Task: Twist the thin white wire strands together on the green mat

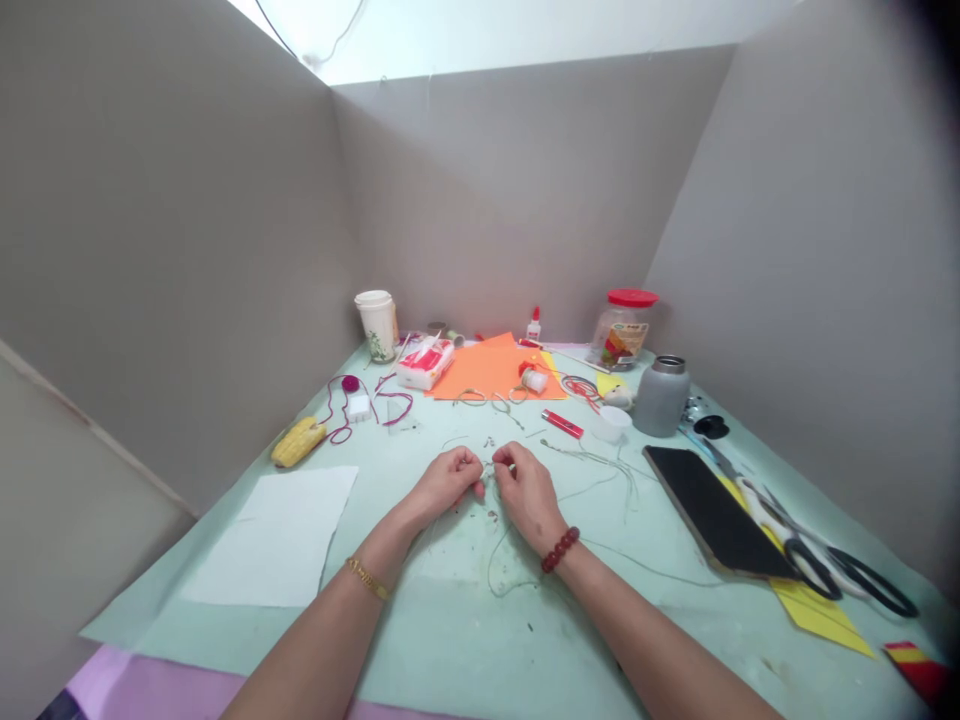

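Note:
My left hand [444, 482] and my right hand [529, 496] meet over the middle of the table, fingertips almost touching. Thumb and fingers of each are pinched on a thin greenish cord [490, 572]; the exact spot they grip is small and partly covered by the fingers. From my right hand the cord curves down in a loop and trails off to the right. Small dark bits [492, 516] lie beneath the hands. Beyond my right hand are more loose cords [592, 455] and a red lighter [562, 424].
A white sheet [274, 535] and a yellow corn-shaped object [298, 442] lie left. Right are a phone [716, 510], scissors [814, 560], a grey bottle [661, 397] and a red-lidded jar [621, 330]. Behind are orange paper [484, 370], a tissue pack [426, 362] and a cup [376, 325]. Grey partitions enclose the table.

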Demonstrator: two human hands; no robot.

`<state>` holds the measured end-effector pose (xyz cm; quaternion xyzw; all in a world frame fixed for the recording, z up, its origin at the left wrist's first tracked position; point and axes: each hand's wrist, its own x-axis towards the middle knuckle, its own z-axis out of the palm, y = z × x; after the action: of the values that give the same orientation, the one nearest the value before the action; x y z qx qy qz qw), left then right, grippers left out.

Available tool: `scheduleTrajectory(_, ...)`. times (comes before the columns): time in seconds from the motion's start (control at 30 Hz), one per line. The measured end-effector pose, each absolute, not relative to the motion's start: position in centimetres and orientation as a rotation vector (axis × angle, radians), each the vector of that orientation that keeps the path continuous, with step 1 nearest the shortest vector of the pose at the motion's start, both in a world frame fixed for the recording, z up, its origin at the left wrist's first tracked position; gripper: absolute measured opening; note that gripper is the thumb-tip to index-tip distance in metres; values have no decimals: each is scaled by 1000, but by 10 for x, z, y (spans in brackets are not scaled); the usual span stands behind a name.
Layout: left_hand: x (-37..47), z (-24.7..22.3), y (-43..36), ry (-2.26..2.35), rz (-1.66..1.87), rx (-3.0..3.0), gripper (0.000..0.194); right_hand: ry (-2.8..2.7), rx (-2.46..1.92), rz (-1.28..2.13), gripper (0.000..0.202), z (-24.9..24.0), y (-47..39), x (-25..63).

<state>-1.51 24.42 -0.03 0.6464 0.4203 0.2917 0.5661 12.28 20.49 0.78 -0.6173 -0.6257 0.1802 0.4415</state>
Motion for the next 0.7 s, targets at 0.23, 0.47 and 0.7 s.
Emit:
scheduleTrajectory(0.23, -15, -1, 243, 949, 733, 1482, 13, -1598, -1506, 538, 14, 13, 202, 118)
scheduleTrajectory(0.47, -18, 1, 242, 877, 719, 1518, 23, -1559, -1542, 669, 16, 9, 207, 123)
scheduleTrajectory(0.7, -17, -8, 247, 934, 723, 1570, 24, -1159, -1308, 1326, 10, 18, 206, 124)
